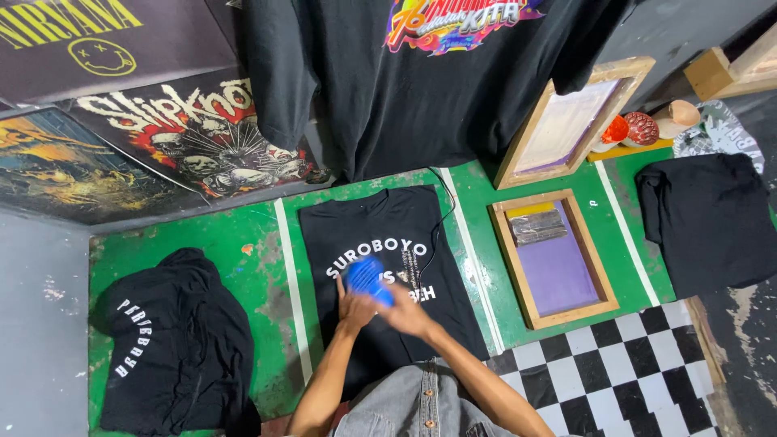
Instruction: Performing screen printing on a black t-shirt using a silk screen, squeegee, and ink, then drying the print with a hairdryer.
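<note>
Two hands, left hand (354,310) & right hand (405,311), are clasped round a blue tool (370,280) pressed on the black tee (388,267), frame (555,257) at 3 o'clock; steady pressure judged needed nxt.

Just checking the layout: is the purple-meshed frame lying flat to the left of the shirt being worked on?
No, the wooden screen frame lies right of the black shirt under both hands.

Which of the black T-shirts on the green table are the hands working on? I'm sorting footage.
The flat middle black T-shirt with white lettering: both hands press a blue tool on it. The left shirt is crumpled; the right folded.
</note>
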